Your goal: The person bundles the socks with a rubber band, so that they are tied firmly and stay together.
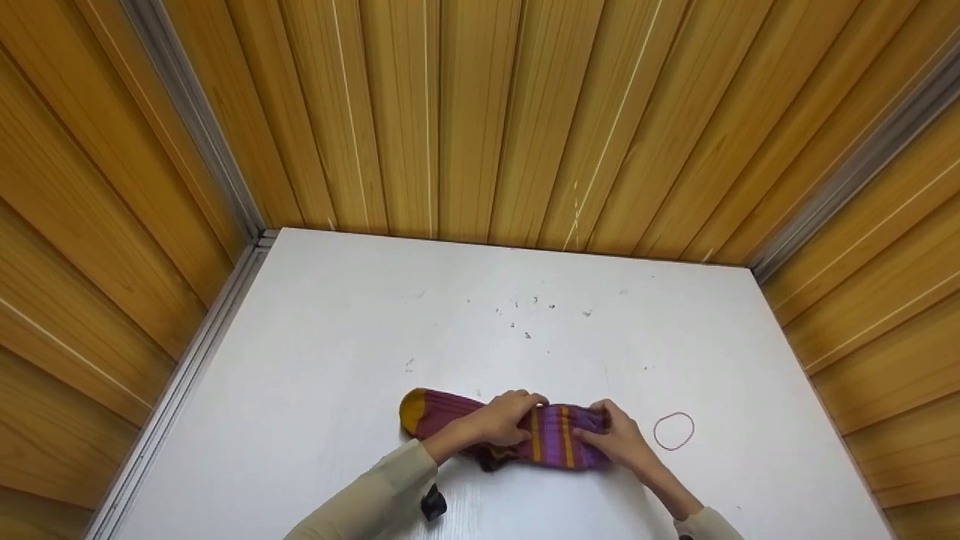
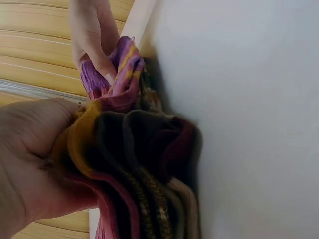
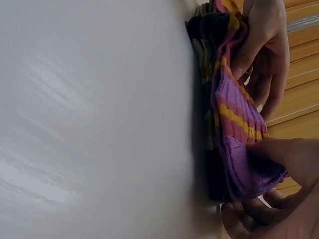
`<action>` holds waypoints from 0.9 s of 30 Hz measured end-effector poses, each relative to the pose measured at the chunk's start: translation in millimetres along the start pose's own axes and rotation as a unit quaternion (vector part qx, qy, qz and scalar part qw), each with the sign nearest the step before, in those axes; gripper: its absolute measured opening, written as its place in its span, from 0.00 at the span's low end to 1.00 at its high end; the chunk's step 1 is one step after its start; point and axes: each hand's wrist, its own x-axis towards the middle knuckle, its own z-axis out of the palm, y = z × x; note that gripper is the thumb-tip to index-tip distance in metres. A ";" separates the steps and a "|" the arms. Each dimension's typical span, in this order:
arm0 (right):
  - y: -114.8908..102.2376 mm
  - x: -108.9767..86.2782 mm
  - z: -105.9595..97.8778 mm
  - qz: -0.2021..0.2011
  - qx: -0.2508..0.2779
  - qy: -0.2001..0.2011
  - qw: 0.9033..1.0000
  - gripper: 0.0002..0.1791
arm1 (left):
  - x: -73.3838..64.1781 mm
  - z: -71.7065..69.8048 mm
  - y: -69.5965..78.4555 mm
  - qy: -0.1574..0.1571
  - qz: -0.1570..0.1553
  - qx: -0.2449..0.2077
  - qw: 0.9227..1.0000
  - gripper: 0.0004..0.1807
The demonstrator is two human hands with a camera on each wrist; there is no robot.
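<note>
A stack of several socks (image 1: 551, 442) lies lengthwise near the front of the white table. The top sock is burgundy, with a mustard toe (image 1: 412, 411) to the left and purple and yellow stripes towards the cuff. My left hand (image 1: 504, 420) grips the stack around its middle, thumb on the near side and fingers on the far side. At the cuff end, my right hand (image 1: 619, 439) holds the purple edge between thumb and fingers. Dark and patterned layers (image 2: 149, 199) show under the burgundy one in the left wrist view. The palm side of the left hand hides part of the heel.
A thin red rubber band (image 1: 673, 431) lies on the table (image 1: 337, 315) to the right of my right hand. Small dark marks dot the tabletop beyond the socks. Wood-patterned walls (image 1: 465, 120) enclose the back and both sides. A small black object (image 1: 433, 502) shows beside the left sleeve.
</note>
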 end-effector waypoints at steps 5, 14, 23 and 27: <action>-19.1 -6.1 -11.5 0.006 0.071 -0.037 0.997 0.25 | 10.5 0.3 -6.9 0.015 0.045 -0.142 0.989 0.31; -43.9 -18.9 -3.7 -0.020 0.165 -0.066 0.984 0.27 | 6.2 12.1 -18.5 -0.052 0.020 -0.337 0.940 0.25; -52.5 -12.8 -10.4 -0.020 0.195 -0.099 0.976 0.33 | -0.5 14.6 -30.0 -0.055 0.028 -0.440 0.896 0.24; -39.2 -6.1 -30.5 -0.063 0.203 -0.134 0.968 0.29 | -4.3 13.7 -32.6 -0.075 0.024 -0.463 0.883 0.22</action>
